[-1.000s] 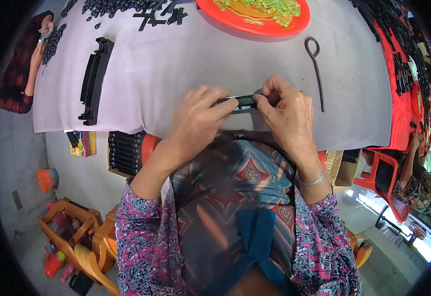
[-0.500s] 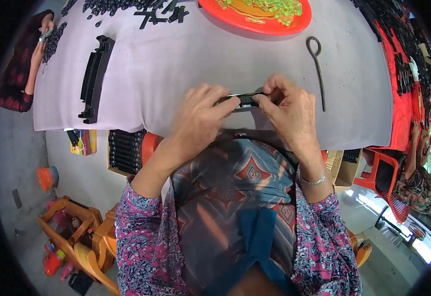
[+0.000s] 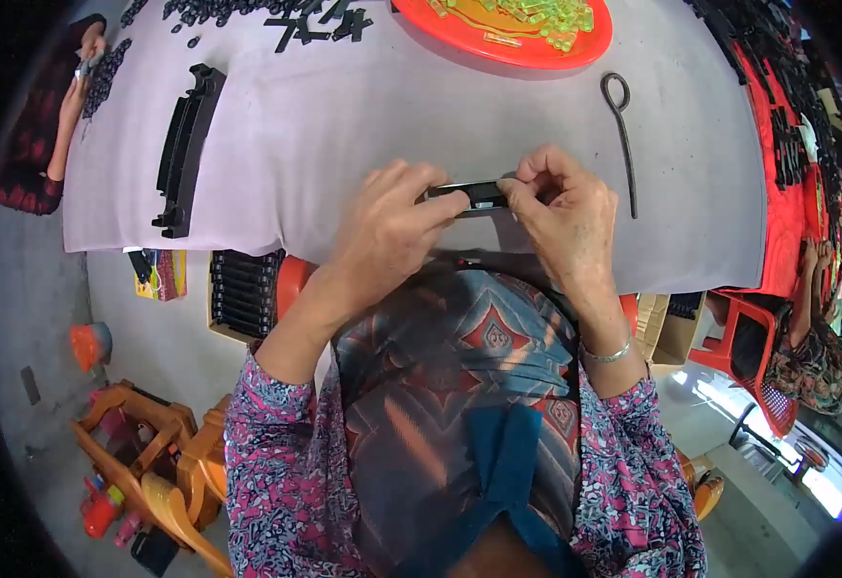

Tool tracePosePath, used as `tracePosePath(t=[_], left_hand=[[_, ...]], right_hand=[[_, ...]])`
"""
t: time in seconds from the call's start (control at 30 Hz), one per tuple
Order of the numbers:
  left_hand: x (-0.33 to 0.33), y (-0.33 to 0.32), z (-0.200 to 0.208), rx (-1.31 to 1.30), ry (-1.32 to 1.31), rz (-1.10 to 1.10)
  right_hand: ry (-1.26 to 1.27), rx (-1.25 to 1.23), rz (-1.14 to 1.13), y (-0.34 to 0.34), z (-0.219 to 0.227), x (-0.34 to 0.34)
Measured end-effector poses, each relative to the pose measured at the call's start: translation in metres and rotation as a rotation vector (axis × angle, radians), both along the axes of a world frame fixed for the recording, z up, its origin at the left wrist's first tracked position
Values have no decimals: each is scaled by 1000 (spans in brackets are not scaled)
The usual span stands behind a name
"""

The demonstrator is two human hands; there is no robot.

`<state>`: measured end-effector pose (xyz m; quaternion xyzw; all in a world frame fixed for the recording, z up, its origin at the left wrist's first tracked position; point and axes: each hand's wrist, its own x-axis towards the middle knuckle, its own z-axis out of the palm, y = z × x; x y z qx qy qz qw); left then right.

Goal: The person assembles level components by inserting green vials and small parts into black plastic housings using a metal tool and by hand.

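Close in front of my body, just above the near part of the cloth, I hold a narrow black plastic piece (image 3: 485, 196) level between both hands. Its edges shine, and a small pale patch shows in its middle. My left hand (image 3: 394, 217) grips the left end, thumb laid along it and fingers curled behind. At the other end, my right hand (image 3: 570, 207) pinches with thumb and forefinger. The fingertips cover both ends, so whether a smaller part sits under the right thumb cannot be seen.
A long black plastic holder (image 3: 190, 152) lies at left, a looped metal rod (image 3: 623, 140) at right. Beyond stands a red plate (image 3: 498, 56) of yellow-green clear tubes, beside loose black parts (image 3: 320, 27). Another person's hand (image 3: 84, 72) works at far left. A box (image 3: 245, 294) holds black pieces below.
My right thumb has shifted slightly at the right end of the black piece, and more of its middle shows. My left hand keeps its grip in nearly the same place.
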<state>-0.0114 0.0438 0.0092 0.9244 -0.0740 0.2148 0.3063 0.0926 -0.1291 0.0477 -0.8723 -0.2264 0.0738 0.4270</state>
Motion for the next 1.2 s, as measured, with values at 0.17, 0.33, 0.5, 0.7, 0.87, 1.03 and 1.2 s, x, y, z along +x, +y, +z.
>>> tracePosePath(t=[0.17,0.33,0.5,0.7,0.87,1.03,1.2], left_hand=[[0,0,0,-53,15,-6],[-1,2,2,-8,32,-25],[-1,3,2,45,21,-28],[-1,3,4,22,42,-44],[-2,4,2,40,60,-41],[1,4,-5,2,8,-52],[2,6,-7,7,1,-60]], right_hand=[[-61,-29,-18,0,1,-4],[-43,-111,-9,-1,3,-4],[-71,-65,-5,0,3,-4],[-79,-99,-6,-2,2,-3],[-84,-149,34,1,7,-3],[-129,-159,57,0,6,-1],[-148,-184,82,3,7,0]])
